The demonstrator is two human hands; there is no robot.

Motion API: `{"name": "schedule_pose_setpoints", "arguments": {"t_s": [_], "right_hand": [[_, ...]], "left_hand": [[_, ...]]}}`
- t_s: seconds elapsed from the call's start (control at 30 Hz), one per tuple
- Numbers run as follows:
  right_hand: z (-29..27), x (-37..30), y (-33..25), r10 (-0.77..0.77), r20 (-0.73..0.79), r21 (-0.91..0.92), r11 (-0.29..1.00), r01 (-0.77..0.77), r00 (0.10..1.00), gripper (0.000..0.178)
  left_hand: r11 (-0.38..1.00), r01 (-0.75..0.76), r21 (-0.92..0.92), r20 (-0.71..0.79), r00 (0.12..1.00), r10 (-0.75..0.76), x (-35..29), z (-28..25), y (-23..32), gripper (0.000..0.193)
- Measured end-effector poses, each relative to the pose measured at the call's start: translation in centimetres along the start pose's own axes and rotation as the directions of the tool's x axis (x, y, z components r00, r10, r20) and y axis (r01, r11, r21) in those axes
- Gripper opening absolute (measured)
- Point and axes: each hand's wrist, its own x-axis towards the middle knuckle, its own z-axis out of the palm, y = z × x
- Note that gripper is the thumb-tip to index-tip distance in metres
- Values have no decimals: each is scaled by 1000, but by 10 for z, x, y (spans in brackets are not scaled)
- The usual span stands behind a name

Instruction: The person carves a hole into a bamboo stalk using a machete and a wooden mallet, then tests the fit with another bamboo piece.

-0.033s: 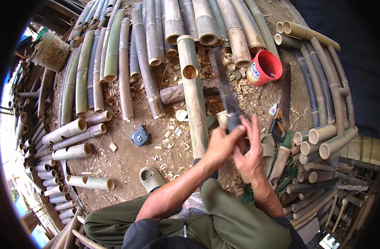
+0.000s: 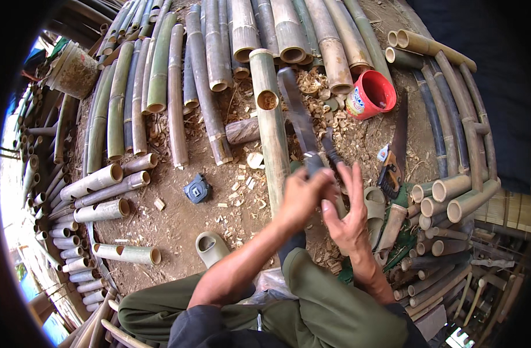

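My left hand (image 2: 305, 200) is closed around the handle of a machete (image 2: 297, 110), whose dark, motion-blurred blade points away from me. Just right of it, my right hand (image 2: 348, 226) is open, fingers stretched, apart from the handle. Left of the blade lies a pale green bamboo tube (image 2: 272, 142) with a round hole cut in its upper side. It rests across a short log (image 2: 242, 131), its near end close to my leg. Beyond my right hand, a dark slender tool (image 2: 330, 146) lies partly hidden.
Several bamboo poles (image 2: 207, 110) line the far ground. To the right are a red bucket (image 2: 370, 95), a handsaw (image 2: 393, 156) and stacked bamboo (image 2: 451, 188). A tape measure (image 2: 197, 189) lies left among wood chips, near notched tubes (image 2: 103, 210) and a slipper (image 2: 211, 248).
My left hand and the machete have shifted left, away from my right hand and nearer the bamboo tube. The dark slender tool behind them has come into sight.
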Motion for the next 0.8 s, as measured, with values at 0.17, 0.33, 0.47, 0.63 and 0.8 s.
{"name": "schedule_pose_setpoints", "arguments": {"t_s": [0.17,0.33,0.47,0.63,0.8], "right_hand": [[10,-69,115,440,-44,-513,761,-398,897,90],[15,-123,148,626,49,-469,703,-536,778,97],[3,-137,131,604,141,-199,793,-576,784,91],[-26,-110,82,595,103,110,789,-604,797,84],[-72,-58,61,600,253,319,689,-651,759,84]], "left_hand": [[979,-199,43,-292,935,202,-2,-107,34,34],[936,-249,249,-266,912,313,-23,-170,63,32],[862,-260,435,-153,922,356,-17,-200,66,29],[289,65,955,-164,929,331,-3,-221,75,68],[-151,90,984,-62,982,181,7,-220,88,80]]}}
